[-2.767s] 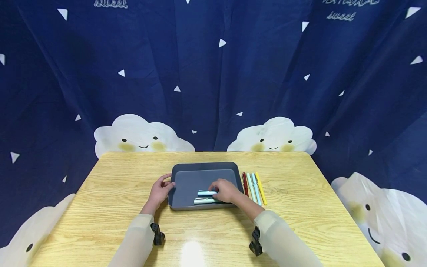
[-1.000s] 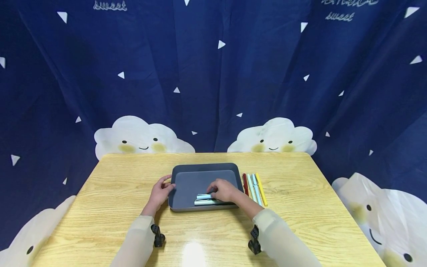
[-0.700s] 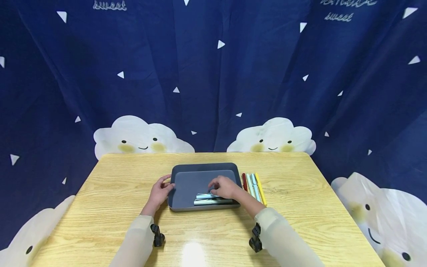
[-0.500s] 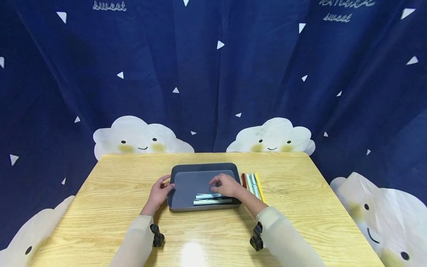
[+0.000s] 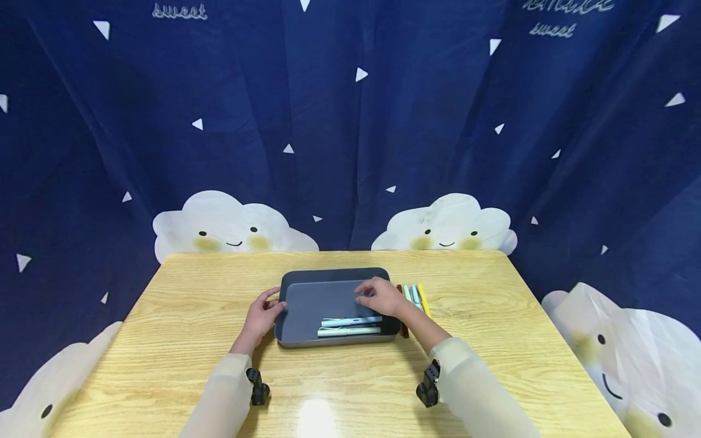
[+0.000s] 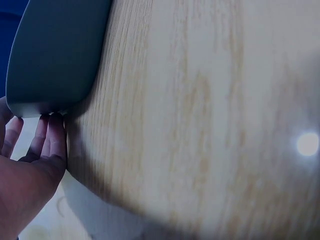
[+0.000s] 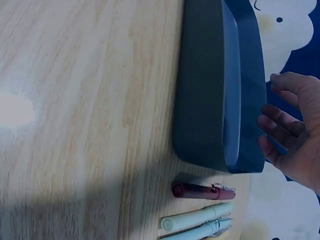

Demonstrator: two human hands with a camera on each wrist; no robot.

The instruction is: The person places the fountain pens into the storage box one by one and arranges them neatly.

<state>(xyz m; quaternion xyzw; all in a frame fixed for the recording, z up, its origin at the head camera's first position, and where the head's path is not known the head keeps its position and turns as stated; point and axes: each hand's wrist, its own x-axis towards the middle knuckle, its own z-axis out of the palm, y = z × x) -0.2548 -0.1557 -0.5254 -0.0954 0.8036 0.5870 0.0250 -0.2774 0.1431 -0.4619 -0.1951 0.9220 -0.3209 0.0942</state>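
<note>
A dark grey tray [image 5: 320, 298] lies on the table with a light blue pen [image 5: 350, 321] and a pale green pen [image 5: 348, 332] side by side along its near wall. My left hand [image 5: 261, 317] holds the tray's left end, thumb at the rim and fingers against the outer wall [image 6: 37, 108]. Over the right part of the tray hovers my right hand [image 5: 380, 297], fingers loosely bent and apart, with nothing in them. Just right of the tray lie a dark red pen [image 7: 200, 190], a pale green pen [image 7: 195, 217], a light blue pen [image 7: 202, 230] and a yellow pen [image 5: 424, 299], partly hidden by my right arm.
The wooden table [image 5: 208, 280] reaches out on both sides of the tray. A dark blue curtain [image 5: 328, 121] with white clouds hangs behind its far edge. A black wrist camera [image 5: 429, 386] sits on each sleeve.
The light blue pen in the tray has come nearer to the pale green one. My right hand has let go of it and risen away to the right. My left hand has stayed put.
</note>
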